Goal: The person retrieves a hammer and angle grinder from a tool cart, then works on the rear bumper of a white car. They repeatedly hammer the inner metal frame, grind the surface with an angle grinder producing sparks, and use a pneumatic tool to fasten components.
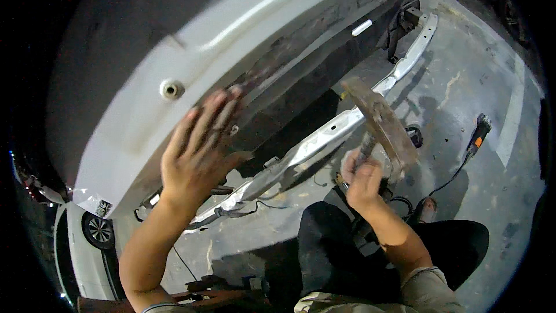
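Hammer (387, 124), block-headed and brownish, sits in the right hand (364, 181), fingers wrapped round its handle, the head just beyond the knuckles. The left hand (194, 159) spreads wide, holding nothing, by the lower edge of a white car panel (130, 119); from here I can't tell whether it touches. A white metal bar (333, 128) runs between the hands; a corded tool (477, 139) lies off to the right hand's right.
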The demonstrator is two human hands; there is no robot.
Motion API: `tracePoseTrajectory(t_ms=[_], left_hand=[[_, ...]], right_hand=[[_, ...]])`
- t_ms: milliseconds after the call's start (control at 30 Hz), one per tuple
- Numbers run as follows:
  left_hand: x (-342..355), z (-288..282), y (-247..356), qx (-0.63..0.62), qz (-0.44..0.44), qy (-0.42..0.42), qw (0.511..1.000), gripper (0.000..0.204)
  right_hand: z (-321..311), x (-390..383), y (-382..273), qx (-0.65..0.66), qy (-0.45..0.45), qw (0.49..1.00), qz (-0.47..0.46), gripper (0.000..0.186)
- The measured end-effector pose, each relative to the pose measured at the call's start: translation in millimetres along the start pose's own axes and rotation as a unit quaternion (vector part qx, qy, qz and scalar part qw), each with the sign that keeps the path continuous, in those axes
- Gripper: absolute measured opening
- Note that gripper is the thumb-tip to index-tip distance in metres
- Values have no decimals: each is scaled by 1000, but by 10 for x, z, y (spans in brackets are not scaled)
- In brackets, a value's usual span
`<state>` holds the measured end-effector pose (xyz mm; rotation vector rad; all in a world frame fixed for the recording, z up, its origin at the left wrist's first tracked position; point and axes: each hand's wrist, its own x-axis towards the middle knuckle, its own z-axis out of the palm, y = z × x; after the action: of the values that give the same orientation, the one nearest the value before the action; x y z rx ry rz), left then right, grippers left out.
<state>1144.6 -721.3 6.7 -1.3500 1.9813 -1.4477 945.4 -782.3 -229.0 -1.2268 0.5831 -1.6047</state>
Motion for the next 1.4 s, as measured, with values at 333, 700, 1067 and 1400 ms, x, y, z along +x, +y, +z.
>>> tracePoseTrajectory(t_ms=[333, 700, 1067, 1400], left_hand=[[-354, -15, 163, -15, -91, -40, 995, 87], [-854, 255, 159, -15, -153, 13, 988, 66], [-893, 305, 197, -34, -154, 17, 987, 56], [-849, 300, 217, -43, -176, 56, 982, 42]], right_hand=[[641, 23, -358, 48, -121, 990, 60, 58], [891, 35, -272, 23, -148, 989, 10, 43], [1011, -71, -273, 84, -93, 992, 17, 52], [1070, -126, -255, 98, -94, 991, -10, 52]])
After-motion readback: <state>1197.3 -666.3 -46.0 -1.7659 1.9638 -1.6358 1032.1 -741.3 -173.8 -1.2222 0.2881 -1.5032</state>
